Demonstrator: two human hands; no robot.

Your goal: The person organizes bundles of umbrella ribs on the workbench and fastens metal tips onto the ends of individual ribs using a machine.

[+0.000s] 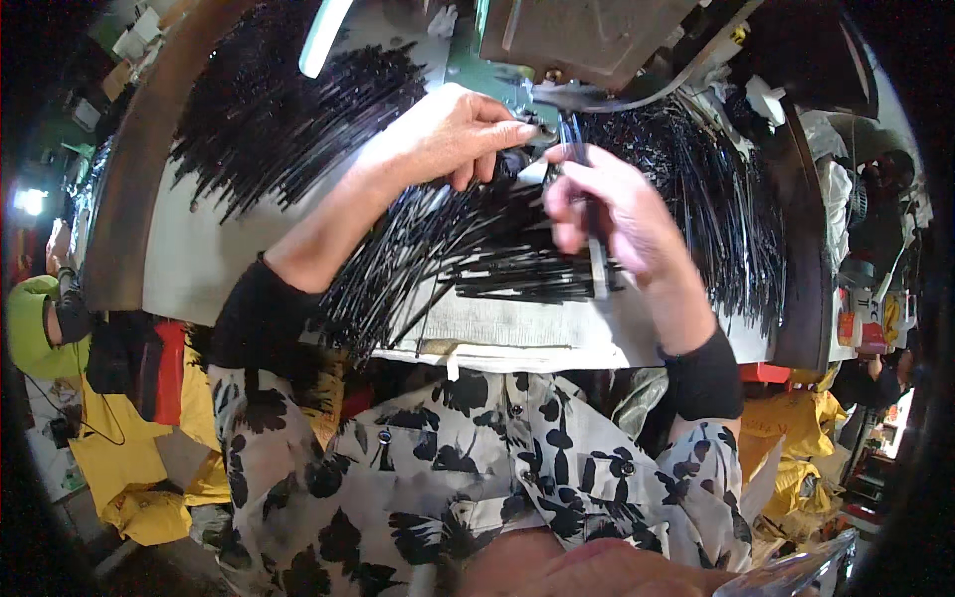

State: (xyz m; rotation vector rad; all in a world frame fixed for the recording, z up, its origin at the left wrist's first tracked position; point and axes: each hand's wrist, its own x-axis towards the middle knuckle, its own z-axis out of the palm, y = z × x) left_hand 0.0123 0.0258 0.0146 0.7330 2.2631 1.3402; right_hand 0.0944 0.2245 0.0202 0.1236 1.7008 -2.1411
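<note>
My left hand is beside the machine's work point, thumb and fingers pinched together. Whatever small piece sits at its fingertips is too unclear to name. To its right, my right hand is closed round a slim dark tool that looks like tweezers. Two thin prongs of it point up toward the machine, and its pale lower end sticks out below the palm. Blur softens the right fingers. Below both hands lie many thin black strips, loosely bunched on the white tabletop.
A brown machine head overhangs the far side. Heaps of black strips stand at left and right. Dark curved table edges bound both sides. Yellow bags lie lower left. Another person's lime-green sleeve shows far left.
</note>
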